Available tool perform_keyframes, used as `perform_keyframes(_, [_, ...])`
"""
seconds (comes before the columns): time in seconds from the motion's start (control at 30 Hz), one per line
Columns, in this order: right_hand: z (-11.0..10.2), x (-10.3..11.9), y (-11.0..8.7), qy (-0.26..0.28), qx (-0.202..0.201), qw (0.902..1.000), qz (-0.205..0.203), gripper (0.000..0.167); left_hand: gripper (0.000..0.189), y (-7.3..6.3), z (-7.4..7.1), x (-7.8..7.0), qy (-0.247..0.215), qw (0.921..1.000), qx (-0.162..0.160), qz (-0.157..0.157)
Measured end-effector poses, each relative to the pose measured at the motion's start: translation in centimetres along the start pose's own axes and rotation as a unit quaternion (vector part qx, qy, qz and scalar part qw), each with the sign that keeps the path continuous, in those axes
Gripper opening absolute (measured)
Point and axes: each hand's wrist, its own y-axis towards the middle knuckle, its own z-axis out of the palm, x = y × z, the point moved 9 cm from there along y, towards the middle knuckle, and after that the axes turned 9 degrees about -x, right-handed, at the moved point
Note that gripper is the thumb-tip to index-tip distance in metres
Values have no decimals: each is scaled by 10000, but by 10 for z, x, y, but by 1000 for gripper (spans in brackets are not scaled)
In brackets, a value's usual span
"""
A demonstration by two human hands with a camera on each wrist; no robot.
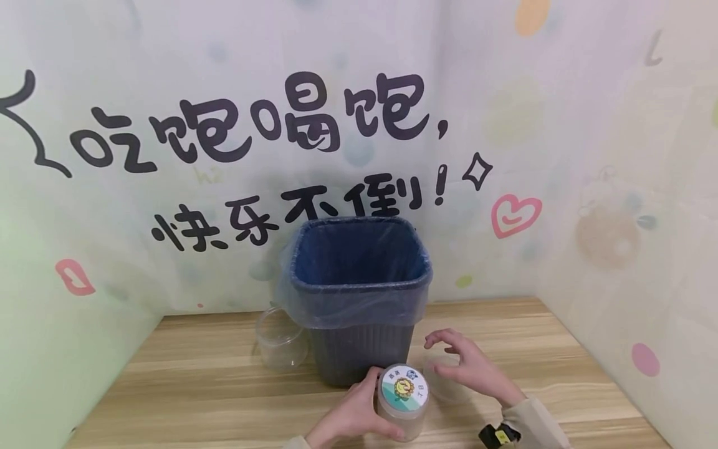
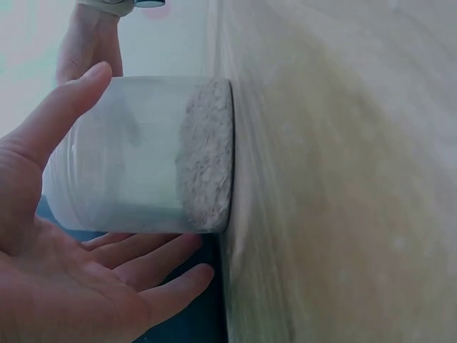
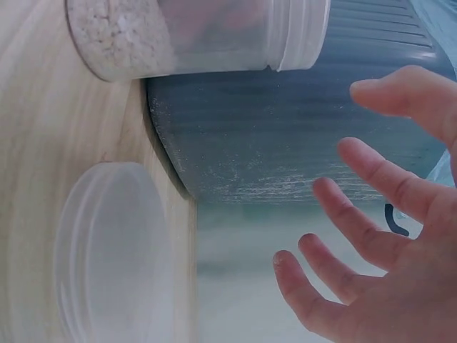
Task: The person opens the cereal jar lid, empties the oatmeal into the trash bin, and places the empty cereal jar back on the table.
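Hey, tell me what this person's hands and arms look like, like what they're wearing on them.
Both the left hand and right hand are bare, without gloves. The right sleeve is plain light beige, and a black item with a yellow patch sits by its cuff. Only a pale edge of the left sleeve shows.

Jar [image 1: 401,406]: clear, cylindrical and lidded, standing upright on the counter [image 1: 219,386], just in front of the bin [image 1: 361,355]. The round label [image 1: 404,388] on top, white and teal, bears a yellow flower figure and dark lettering. Through the transparent wall, pale, coarse, crumbly contents [image 2: 207,153] form a layer across the base.
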Motion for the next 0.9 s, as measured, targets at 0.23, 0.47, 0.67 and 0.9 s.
perform_keyframes(0.23, [1, 8, -6, -24, 81, 9999, -118, 27, 70, 2, 1, -2, 14, 9993, -350, 87])
perform_keyframes(0.47, [7, 22, -13, 144, 365, 9988, -293, 28, 62, -1, 2, -9, -71, 9992, -161, 363])
perform_keyframes(0.67, [17, 44, -17, 272, 689, 9965, -378, 28, 67, -5, -5, -23, 651, 9943, -269, 802])
perform_keyframes(0.9, [27, 66, -18, 156, 639, 9974, -278, 57, 70, -11, -20, -40, 1824, 9706, -749, 1377])
